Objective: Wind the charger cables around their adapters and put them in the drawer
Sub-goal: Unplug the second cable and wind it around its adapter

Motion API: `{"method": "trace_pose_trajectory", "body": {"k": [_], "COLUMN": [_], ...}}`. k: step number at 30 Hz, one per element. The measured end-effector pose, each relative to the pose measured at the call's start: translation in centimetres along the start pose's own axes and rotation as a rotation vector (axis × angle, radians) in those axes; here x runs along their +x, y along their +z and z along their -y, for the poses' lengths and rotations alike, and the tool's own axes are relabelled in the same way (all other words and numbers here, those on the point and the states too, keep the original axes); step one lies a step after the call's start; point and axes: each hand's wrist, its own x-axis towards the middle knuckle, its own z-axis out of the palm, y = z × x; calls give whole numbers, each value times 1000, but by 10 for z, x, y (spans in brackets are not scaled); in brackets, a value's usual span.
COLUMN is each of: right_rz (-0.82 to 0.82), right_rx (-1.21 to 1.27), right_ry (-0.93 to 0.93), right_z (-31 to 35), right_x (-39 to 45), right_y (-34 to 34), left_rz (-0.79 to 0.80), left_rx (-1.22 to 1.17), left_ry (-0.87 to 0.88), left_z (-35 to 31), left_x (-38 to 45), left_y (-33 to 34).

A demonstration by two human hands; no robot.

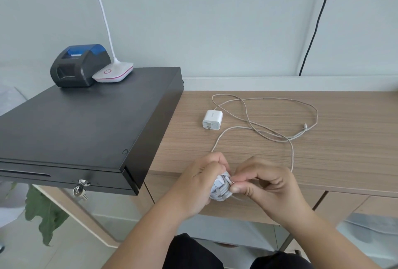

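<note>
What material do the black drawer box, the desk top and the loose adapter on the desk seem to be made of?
Black drawer box: probably painted metal, matte with a soft sheen and sharp folded edges. Desk top: wood-look laminate, with straight printed grain. Loose adapter: glossy white plastic, smooth with rounded corners.

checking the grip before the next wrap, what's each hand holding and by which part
The left hand grips the wound adapter around its body. The right hand pinches the cable where it meets the bundle, between thumb and fingers.

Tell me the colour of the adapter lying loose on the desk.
White, with grey markings on its face; the adapter shows best in the head view.
</note>
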Motion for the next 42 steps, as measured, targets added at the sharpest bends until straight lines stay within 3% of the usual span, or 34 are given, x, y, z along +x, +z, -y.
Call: {"method": "trace_pose_trajectory", "body": {"k": [4, 12, 16, 23, 28, 37, 42], "right_rz": [-18, -124, -182, -124, -206, -158, -176], "right_rx": [-22, 187, 208, 81, 210, 108, 91], "right_ry": [-27, 175, 213, 248, 337, 188, 210], "right_z": [2, 5, 9, 18, 22, 23, 22], "right_x": [5, 6, 6, 10, 12, 20, 16], "right_y": [3, 8, 8, -4, -2, -7, -8], "left_rz": [-22, -96, -87, -131, -171, -157, -122], "left_rx": [-55, -31, -185, -303, -374, -349, -212], "left_ry": [16, 98, 71, 133, 194, 253, 324], "left_z": [-3, 0, -1, 6, 11, 8, 7], "left_x": [1, 4, 1, 9, 9, 10, 8], "left_y": [2, 7, 9, 10, 19, 20, 18]}}
